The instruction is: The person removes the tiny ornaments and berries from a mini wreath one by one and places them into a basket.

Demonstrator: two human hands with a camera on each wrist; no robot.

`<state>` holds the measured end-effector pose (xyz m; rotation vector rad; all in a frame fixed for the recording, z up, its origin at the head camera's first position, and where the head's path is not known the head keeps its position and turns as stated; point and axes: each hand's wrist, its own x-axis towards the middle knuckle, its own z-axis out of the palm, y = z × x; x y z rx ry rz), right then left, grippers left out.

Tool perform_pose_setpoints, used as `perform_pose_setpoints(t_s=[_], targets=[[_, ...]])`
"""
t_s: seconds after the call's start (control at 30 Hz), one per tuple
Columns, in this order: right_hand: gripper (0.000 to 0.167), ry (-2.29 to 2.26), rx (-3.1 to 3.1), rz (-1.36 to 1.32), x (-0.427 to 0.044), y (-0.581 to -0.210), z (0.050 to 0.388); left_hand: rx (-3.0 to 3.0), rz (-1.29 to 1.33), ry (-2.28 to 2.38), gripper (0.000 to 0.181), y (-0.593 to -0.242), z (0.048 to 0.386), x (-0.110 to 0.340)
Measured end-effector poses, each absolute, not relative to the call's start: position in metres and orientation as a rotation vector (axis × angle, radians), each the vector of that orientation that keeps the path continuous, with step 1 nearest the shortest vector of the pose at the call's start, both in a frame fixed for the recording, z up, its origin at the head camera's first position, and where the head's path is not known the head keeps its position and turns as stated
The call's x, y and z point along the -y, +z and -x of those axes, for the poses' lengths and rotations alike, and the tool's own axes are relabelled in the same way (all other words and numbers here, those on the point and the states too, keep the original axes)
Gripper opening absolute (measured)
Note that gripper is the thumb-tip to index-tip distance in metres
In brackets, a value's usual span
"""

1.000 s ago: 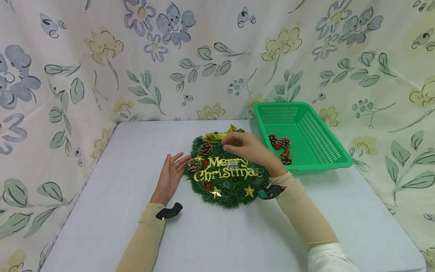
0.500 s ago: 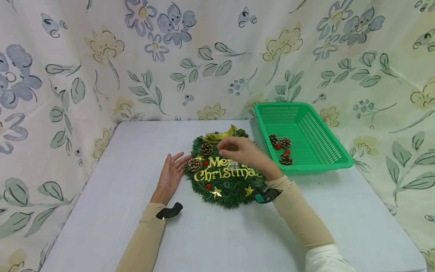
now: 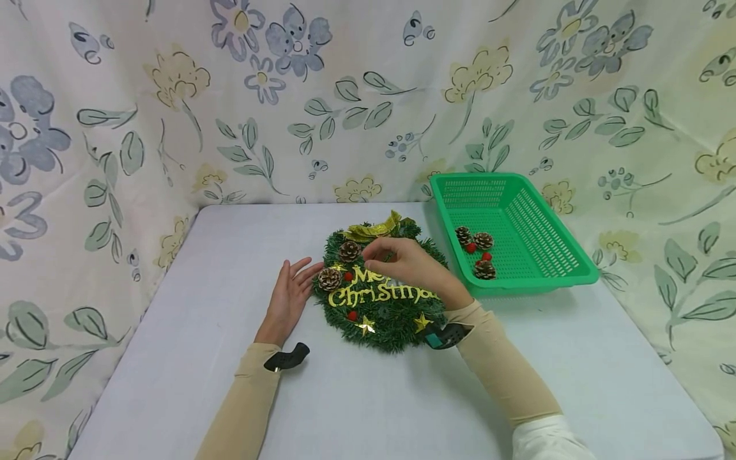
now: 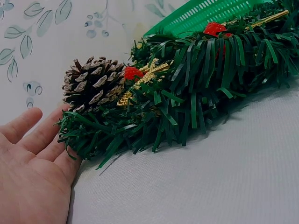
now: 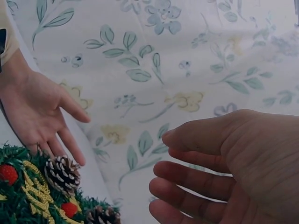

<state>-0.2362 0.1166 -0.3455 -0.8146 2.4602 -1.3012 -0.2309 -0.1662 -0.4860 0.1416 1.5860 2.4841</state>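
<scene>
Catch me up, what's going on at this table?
Someone's open left hand touches the left edge of a green Christmas wreath lying on a white table. The right hand hovers over the wreath, fingers curved, with nothing visible in its grasp. The wreath carries pinecones and gold lettering; more pinecones and red berries lie in the basket to the right.

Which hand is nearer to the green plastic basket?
Right. The right hand hovers over the round green wreath beside the basket; the left hand is at the wreath's edge away from it.
</scene>
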Motion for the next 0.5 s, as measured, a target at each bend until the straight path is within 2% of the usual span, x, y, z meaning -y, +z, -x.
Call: perform_pose_setpoints(t_s=[0.5], targets=[[0.02, -1.296, -2.437, 0.889, -0.114, -0.357, 0.235, -1.588, -0.137, 2.487, 0.077, -0.485, 0.23, 0.166]])
